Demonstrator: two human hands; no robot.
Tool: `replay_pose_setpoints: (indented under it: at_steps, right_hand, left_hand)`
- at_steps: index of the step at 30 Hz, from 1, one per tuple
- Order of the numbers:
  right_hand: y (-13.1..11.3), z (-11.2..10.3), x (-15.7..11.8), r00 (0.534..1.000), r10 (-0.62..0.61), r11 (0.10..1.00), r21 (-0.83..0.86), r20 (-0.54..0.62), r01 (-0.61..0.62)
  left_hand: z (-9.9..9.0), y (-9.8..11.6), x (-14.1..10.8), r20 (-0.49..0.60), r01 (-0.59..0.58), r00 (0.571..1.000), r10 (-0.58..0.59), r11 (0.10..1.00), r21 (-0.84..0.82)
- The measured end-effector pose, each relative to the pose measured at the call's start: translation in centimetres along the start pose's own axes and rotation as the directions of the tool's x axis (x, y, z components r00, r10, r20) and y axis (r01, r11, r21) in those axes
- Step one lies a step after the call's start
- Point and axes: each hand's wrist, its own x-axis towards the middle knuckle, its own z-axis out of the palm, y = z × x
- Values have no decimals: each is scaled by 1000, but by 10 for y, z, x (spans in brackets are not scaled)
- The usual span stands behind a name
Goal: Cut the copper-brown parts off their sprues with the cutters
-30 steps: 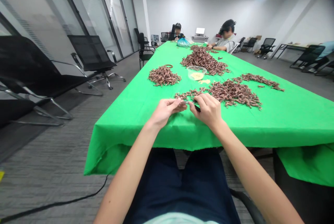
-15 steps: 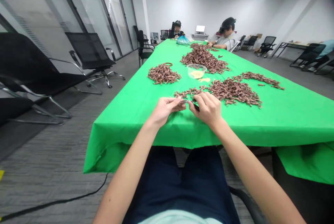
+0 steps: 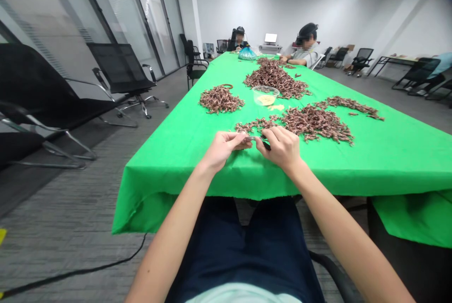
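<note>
Two hands mid-frame: the right hand has its fingers curled around a slim metallic tool, which pokes out leftward to the left hand, fingertips pinched together. Can't tell on what, too tiny.

Near the front edge of the table, the right hand holds a thin metal tool, its tip by the fingers of the left hand. A brown heap lies beyond, a smaller heap toward the left edge, a clear tub between.
</note>
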Motion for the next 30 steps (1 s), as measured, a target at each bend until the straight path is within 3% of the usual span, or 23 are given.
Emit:
replay_pose_setpoints:
  at_steps: [5,10,14,21,30]
  right_hand:
    - [2,4,-4,990,128,980,146,66,-136]
    - [4,4,-3,953,222,870,400,207,-290]
    - [4,2,-3,948,258,821,475,184,-316]
    - [3,2,-3,989,139,958,246,50,-147]
    - [-1,-7,2,999,4,998,62,-37,-2]
  left_hand:
    - [1,0,0,35,-85,996,83,994,72]
    - [3,0,-1,42,-151,988,146,971,183]
    - [1,0,-1,68,-114,992,106,985,128]
    - [0,4,-2,47,-11,999,10,1000,20]
    - [2,8,-4,27,19,999,-19,1000,-4]
